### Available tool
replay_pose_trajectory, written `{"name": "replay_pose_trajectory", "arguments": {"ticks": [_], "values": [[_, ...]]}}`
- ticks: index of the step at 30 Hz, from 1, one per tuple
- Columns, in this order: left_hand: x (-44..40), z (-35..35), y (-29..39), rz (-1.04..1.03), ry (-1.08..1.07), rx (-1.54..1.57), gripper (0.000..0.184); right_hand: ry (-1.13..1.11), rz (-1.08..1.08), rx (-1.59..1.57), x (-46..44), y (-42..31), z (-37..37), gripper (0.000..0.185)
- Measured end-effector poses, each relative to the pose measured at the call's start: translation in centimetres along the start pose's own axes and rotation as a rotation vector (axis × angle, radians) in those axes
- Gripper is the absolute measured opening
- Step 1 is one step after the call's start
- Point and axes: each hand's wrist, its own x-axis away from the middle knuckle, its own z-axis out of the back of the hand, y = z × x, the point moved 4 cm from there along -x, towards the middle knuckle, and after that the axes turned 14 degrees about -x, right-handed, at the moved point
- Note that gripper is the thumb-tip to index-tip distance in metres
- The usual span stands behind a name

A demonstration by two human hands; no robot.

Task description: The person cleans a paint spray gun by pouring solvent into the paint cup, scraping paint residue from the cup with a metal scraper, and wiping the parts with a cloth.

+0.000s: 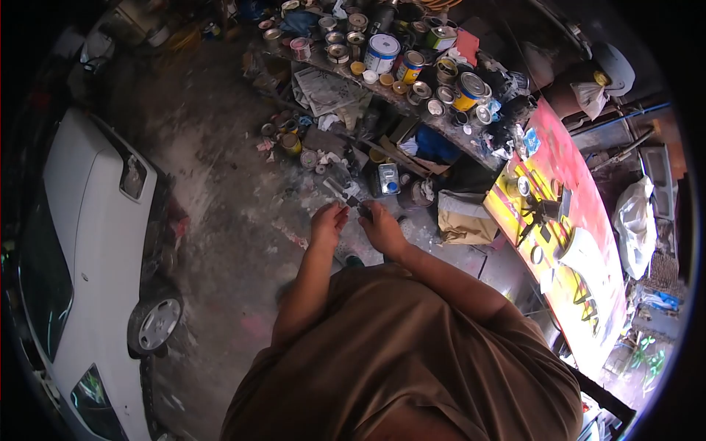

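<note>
In front of my body, my right hand [382, 231] is closed around the dark handle of a flat-bladed tool that looks like a putty knife [340, 189]. Its pale metal blade points up and to the left. My left hand [329, 223] is beside it, just below the blade, fingers curled together. Whether those fingers touch the blade or pinch something small is too dim to make out. On the floor beyond my hands stands a metal can with a blue cap [387, 179].
A bench holds many paint cans [382, 53]. A pink and yellow panel [548, 140] at right bears a cup and dark parts. A paper bag [466, 217] stands near my right arm. A white car [103, 213] is at left. Newspaper [323, 90] hangs under the bench.
</note>
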Motion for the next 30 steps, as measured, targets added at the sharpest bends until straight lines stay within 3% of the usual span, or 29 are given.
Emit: {"name": "replay_pose_trajectory", "arguments": {"ticks": [11, 23, 30], "values": [[4.2, -4.0, 1.3, -0.069, 0.064, 0.122, 0.019, -0.029, -0.049, 0.033, -0.5, 0.1, -0.1, 0.034], [-1.8, -1.7, -1.4, -0.074, 0.044, -0.049, 0.006, -0.182, -0.199, 0.163, -0.7, 1.7, -1.9, 0.036], [-5.8, 1.6, -1.4, 0.041, 0.148, -0.103, 0.014, -0.246, -0.204, 0.160, 0.4, 1.8, -1.8, 0.034]]}}
